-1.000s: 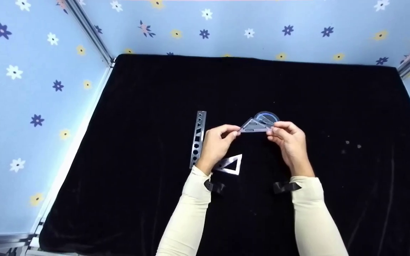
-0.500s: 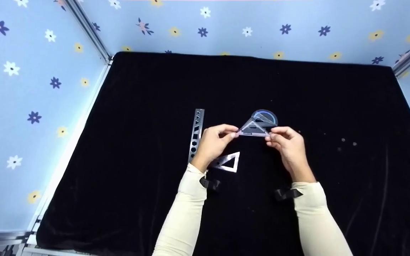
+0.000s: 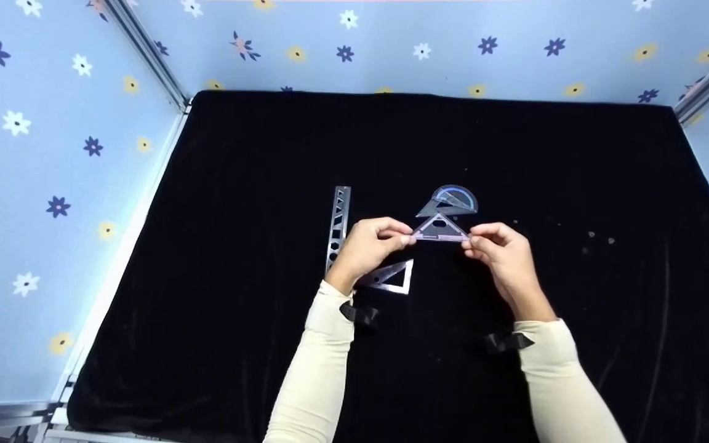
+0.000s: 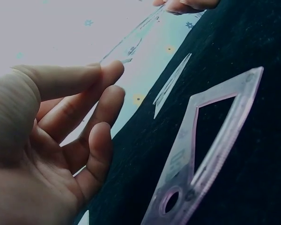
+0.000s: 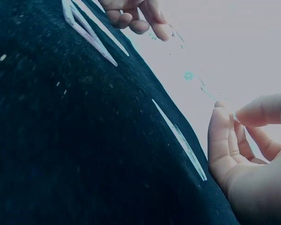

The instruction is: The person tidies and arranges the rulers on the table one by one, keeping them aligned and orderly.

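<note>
A clear set square (image 3: 439, 229) is held up between both hands, its long edge toward the person. At its left corner, the left hand (image 3: 372, 247) pinches it between thumb and fingertips. The right hand (image 3: 505, 258) pinches the opposite corner likewise. Just beyond it lies a clear protractor (image 3: 466, 198) with a blue arc; a translucent pointed shape overlaps its left side, and I cannot tell whether that is a separate piece. Another clear set square (image 3: 405, 284) lies by the left wrist, partly covered by it; the left wrist view shows this set square (image 4: 247, 101) large.
A ruler (image 3: 338, 212) with cut-out shapes lies left of the left hand, its lower end hidden. Black cloth (image 3: 256, 246) covers the table. Flowered blue walls (image 3: 385, 37) stand at the back and sides. Small pale specks (image 3: 591, 234) dot the cloth at right.
The held set square has come slightly toward the person, away from the protractor, which it overlapped in view before. Both hands keep their pinch; the right hand has moved a little nearer the person.
</note>
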Action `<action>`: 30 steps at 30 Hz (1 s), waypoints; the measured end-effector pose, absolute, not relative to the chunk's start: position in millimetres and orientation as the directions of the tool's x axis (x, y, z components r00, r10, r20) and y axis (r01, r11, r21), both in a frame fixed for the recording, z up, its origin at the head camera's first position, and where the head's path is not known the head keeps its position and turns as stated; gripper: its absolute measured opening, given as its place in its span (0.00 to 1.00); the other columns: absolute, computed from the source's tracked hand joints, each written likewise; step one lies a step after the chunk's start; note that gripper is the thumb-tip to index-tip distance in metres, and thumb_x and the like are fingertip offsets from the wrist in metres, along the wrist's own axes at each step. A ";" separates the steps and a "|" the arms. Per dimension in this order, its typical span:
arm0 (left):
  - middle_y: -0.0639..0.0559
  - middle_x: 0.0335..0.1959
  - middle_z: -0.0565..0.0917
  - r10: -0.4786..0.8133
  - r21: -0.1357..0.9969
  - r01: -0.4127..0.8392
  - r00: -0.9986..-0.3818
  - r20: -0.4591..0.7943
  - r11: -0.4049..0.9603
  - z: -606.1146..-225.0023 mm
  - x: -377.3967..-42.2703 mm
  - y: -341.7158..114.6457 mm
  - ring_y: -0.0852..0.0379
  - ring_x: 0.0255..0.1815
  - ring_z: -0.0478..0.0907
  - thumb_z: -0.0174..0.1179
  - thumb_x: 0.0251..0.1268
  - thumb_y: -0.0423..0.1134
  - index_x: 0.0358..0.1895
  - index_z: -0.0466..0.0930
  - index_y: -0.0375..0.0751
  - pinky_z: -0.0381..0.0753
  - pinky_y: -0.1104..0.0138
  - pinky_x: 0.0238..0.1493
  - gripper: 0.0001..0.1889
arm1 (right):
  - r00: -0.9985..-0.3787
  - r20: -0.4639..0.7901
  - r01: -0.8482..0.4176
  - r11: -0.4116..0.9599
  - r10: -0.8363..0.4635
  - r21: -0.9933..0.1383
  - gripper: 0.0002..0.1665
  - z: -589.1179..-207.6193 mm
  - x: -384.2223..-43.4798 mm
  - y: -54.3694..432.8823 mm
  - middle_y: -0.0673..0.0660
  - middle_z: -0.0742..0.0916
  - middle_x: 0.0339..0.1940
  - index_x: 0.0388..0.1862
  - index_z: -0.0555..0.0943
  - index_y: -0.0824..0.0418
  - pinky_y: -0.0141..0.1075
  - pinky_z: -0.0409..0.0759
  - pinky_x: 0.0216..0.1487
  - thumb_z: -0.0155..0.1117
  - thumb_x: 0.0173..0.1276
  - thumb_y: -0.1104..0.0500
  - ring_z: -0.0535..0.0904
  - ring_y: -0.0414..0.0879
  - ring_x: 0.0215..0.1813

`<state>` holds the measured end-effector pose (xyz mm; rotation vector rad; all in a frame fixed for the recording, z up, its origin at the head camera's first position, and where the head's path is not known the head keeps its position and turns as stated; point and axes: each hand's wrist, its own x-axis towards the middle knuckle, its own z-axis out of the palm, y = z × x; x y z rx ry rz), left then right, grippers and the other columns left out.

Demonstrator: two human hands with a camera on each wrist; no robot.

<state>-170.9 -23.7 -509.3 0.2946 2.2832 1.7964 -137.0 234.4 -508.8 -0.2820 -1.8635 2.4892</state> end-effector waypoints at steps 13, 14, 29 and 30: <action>0.42 0.38 0.93 0.427 0.986 -0.083 -0.894 -0.137 0.143 -509.4 -166.6 -20.0 0.58 0.39 0.90 0.65 0.68 0.26 0.45 0.89 0.31 0.88 0.68 0.42 0.07 | -0.987 -0.135 0.110 -0.256 0.083 -0.960 0.08 -511.5 -118.4 247.0 0.57 0.88 0.33 0.43 0.82 0.76 0.32 0.88 0.37 0.60 0.69 0.80 0.88 0.45 0.33; 0.42 0.38 0.93 0.431 0.985 -0.089 -0.891 -0.145 0.148 -509.0 -166.1 -21.5 0.58 0.38 0.90 0.65 0.68 0.26 0.45 0.89 0.31 0.87 0.69 0.40 0.07 | -0.987 -0.141 0.119 -0.248 0.075 -0.962 0.08 -511.4 -117.0 246.6 0.56 0.88 0.33 0.43 0.82 0.75 0.33 0.88 0.37 0.60 0.69 0.80 0.89 0.45 0.33; 0.50 0.37 0.93 0.555 0.962 -0.058 -0.807 -0.202 0.266 -508.5 -162.6 -22.6 0.64 0.33 0.85 0.69 0.66 0.31 0.47 0.89 0.35 0.79 0.73 0.33 0.09 | -0.983 -0.185 0.186 -0.088 -0.018 -0.979 0.09 -509.0 -113.4 259.2 0.54 0.87 0.32 0.43 0.83 0.72 0.33 0.89 0.41 0.62 0.69 0.79 0.88 0.43 0.35; 0.50 0.36 0.92 0.562 0.960 -0.051 -0.801 -0.205 0.276 -508.6 -162.7 -22.2 0.63 0.32 0.84 0.69 0.65 0.31 0.48 0.89 0.36 0.80 0.73 0.33 0.10 | -0.981 -0.191 0.193 -0.076 -0.028 -0.978 0.09 -509.1 -113.6 260.3 0.54 0.87 0.32 0.43 0.83 0.72 0.33 0.89 0.41 0.61 0.68 0.79 0.88 0.43 0.35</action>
